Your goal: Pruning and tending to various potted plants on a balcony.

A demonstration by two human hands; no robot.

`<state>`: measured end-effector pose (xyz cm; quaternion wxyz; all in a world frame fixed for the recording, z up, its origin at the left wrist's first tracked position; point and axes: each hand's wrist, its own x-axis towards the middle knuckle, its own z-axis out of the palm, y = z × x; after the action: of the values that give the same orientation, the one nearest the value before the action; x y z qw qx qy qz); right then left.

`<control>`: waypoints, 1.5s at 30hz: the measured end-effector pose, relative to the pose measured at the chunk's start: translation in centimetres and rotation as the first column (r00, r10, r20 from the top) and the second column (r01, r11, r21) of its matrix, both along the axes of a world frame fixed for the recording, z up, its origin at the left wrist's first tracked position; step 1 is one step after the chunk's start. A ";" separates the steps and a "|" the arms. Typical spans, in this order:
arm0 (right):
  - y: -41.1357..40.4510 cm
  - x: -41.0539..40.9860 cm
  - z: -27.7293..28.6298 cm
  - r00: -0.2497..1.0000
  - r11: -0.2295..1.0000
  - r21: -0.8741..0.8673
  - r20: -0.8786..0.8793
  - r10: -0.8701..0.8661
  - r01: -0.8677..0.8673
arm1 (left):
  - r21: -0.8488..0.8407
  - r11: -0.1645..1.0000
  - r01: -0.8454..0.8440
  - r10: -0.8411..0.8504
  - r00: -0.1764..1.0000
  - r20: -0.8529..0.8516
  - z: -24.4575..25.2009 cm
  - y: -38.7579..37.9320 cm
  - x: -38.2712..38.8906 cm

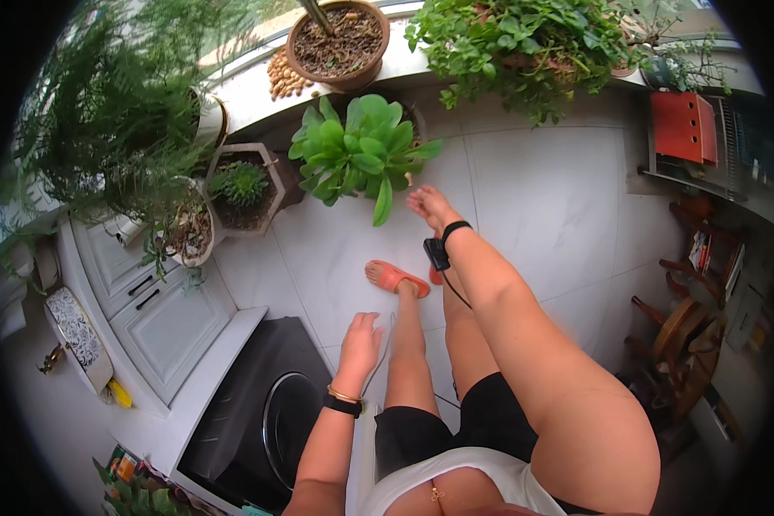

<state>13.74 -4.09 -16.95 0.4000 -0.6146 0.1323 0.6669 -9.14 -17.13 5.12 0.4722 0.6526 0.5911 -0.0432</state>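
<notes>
My right hand [431,205] reaches forward at the picture's middle, close to the lower right leaves of a broad-leaved green potted plant [361,148]. Its fingers are extended and nothing shows in it; a black strap with a small black device sits at the wrist. Nearer to me and to the left, my left hand [362,338] hangs above the tiled floor with its fingers apart, empty, with a bangle and a black band at the wrist. Left of the leafy plant stands a hexagonal planter [272,187] with a small spiky green plant.
A brown pot [342,80] and a trailing plant [522,45] line the window sill. A feathery plant [116,97] spreads at the left. A black front-loading washing machine [251,400] stands at lower left beside a cabinet [168,322]. Wooden furniture [677,329] is at the right.
</notes>
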 end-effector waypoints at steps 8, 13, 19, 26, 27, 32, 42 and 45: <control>-15.2 10.7 7.6 0.894 0.898 0.005 0.086 0.439 -0.441 | 0.064 0.991 0.116 -0.109 0.988 -0.106 6.3 4.7 7.7; -27.1 19.9 14.2 0.342 0.427 -0.253 0.319 0.884 -0.868 | 0.152 0.981 0.124 -0.113 0.991 -0.077 11.0 6.2 9.3; -44.3 24.0 22.3 0.375 0.357 -0.591 0.099 0.922 -0.723 | 0.185 0.934 0.304 -0.277 0.948 -0.158 14.5 4.0 8.3; -51.9 18.4 29.7 0.384 0.397 -0.484 0.130 0.914 -0.780 | 0.183 0.888 0.422 -0.405 0.906 -0.127 21.3 -1.4 1.3; -52.3 17.2 30.6 0.399 0.418 -0.482 0.147 0.905 -0.770 | 0.186 0.881 0.434 -0.415 0.900 -0.135 22.6 -2.1 0.1; -53.6 14.1 33.3 0.311 0.474 -0.431 0.397 0.864 -0.768 | 0.192 0.864 0.465 -0.434 0.882 -0.186 25.5 -5.1 -5.7; -60.9 17.4 37.7 0.211 0.614 -0.452 0.667 0.715 -0.647 | 0.096 0.863 0.496 -0.473 0.860 -0.193 27.7 -8.9 -6.4; -62.3 18.5 36.6 0.173 0.630 -0.500 0.685 0.707 -0.594 | 0.088 0.852 0.516 -0.487 0.843 -0.226 27.8 -9.0 -3.8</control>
<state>32.22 -66.41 19.66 0.0489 -0.8704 -0.3143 0.3759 -12.93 -26.12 32.90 0.3351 0.8096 0.4444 -0.1863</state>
